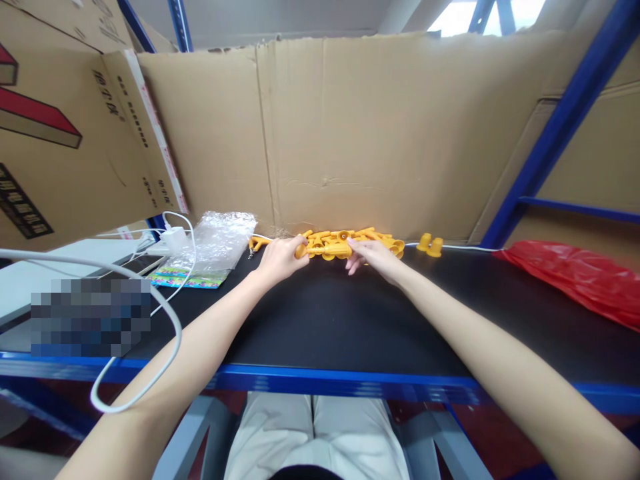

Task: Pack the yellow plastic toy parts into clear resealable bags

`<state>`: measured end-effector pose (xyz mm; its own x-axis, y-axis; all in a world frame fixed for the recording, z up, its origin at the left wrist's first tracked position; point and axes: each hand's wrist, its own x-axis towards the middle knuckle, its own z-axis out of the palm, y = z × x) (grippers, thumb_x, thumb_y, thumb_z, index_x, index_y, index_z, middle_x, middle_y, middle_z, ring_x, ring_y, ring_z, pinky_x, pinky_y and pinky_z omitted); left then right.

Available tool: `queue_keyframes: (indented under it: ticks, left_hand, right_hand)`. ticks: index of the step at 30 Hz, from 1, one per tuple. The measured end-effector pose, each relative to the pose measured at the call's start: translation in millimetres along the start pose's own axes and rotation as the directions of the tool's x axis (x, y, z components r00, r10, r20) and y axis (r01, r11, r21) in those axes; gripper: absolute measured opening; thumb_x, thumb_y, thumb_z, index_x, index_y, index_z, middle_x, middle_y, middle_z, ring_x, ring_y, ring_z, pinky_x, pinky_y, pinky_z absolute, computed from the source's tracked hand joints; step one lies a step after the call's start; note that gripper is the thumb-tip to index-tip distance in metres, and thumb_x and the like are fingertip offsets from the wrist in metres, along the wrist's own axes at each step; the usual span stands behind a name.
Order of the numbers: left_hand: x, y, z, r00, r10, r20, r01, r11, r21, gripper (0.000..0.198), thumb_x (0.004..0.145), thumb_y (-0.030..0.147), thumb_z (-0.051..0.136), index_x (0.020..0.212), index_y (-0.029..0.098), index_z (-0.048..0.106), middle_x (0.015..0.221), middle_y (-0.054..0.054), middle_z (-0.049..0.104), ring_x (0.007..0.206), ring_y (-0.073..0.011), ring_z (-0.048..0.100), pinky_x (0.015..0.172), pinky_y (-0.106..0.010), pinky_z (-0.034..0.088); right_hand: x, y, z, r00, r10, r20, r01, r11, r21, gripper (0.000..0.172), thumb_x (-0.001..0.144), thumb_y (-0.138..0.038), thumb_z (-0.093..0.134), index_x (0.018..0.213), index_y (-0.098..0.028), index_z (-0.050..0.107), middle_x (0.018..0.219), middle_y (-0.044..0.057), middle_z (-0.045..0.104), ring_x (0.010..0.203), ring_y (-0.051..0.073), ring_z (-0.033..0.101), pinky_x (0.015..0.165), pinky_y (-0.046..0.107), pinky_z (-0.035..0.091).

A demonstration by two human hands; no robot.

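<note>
- Two arms reach over the black tabletop (320, 320).
- left hand (280, 260): curled tight round a yellow piece (300, 251).
- right hand (373, 257): loosely open, fingertips touching the pile's near edge.
- pile of yellow pieces (350, 239): between the hands, just behind them, against the cardboard wall (350, 133).

Orange pieces (345, 243) are showing smooth, faintly glossy plastic on a matt black tabletop (320, 327). Rough brown cardboard (380, 133) is standing behind, and the clear bag (220, 240) is glinting, crinkly film.

At the desk's (325, 320) right end I see a red bag (575, 277); at its left end, clear plastic wrap (220, 240) and a white charger (174, 238).
</note>
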<state>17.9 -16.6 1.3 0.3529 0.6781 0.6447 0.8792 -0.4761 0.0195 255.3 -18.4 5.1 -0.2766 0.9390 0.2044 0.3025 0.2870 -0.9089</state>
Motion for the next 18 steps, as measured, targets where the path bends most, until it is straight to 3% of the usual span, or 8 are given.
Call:
queue_keyframes:
  ticks: [4,6,8,11,18]
  left_hand:
    - [1,0,-1.4,0.999,-0.038,0.008,0.038,0.999,-0.023,0.026,0.076,0.035,0.057,0.098,0.022,0.063,0.069,-0.001,0.066,0.064,-0.0166,0.061,0.057,-0.023,0.037]
    - [1,-1,-1.9,0.999,-0.050,0.007,0.050,0.998,-0.032,0.026,0.075,0.035,0.058,0.097,0.022,0.063,0.070,-0.001,0.066,0.064,-0.0169,0.061,0.056,-0.023,0.036]
    - [2,-1,-2.0,0.999,-0.052,0.008,0.052,0.998,-0.036,0.026,0.074,0.035,0.059,0.097,0.023,0.063,0.070,-0.001,0.066,0.064,-0.0168,0.061,0.055,-0.023,0.036]
    - [1,-1,-1.7,0.999,-0.041,0.002,0.041,0.998,-0.039,0.025,0.074,0.035,0.058,0.096,0.023,0.063,0.069,-0.001,0.066,0.063,-0.0160,0.060,0.055,-0.022,0.036]
    - [0,2,-0.7,0.998,-0.063,0.007,0.064,0.997,-0.047,0.026,0.074,0.035,0.059,0.096,0.023,0.064,0.069,0.000,0.066,0.063,-0.0165,0.061,0.055,-0.023,0.036]
  right_hand:
    - [1,2,-2,1.000,0.001,0.024,-0.001,0.999,-0.036,0.047,0.084,-0.058,0.045,0.091,-0.014,0.059,0.084,0.011,0.068,0.061,0.015,0.066,0.069,0.032,0.053]
    - [2,6,-5,0.997,-0.061,0.048,0.062,0.998,-0.026,0.044,0.081,-0.048,0.056,0.113,-0.018,0.053,0.105,0.011,0.064,0.071,0.015,0.067,0.074,0.033,0.053]
    - [4,11,-8,0.987,-0.148,0.063,0.148,0.989,-0.008,0.053,0.075,-0.036,0.065,0.123,-0.023,0.045,0.116,0.010,0.057,0.076,0.015,0.067,0.079,0.035,0.053]
    - [7,17,-10,0.972,-0.224,0.068,0.225,0.974,-0.013,0.046,0.074,-0.029,0.065,0.116,-0.021,0.050,0.111,0.009,0.057,0.074,0.013,0.066,0.083,0.038,0.052]
    - [6,12,-11,0.976,-0.214,0.047,0.214,0.977,0.011,0.045,0.070,-0.040,0.068,0.107,-0.016,0.055,0.088,0.006,0.063,0.059,0.013,0.063,0.075,0.037,0.054]
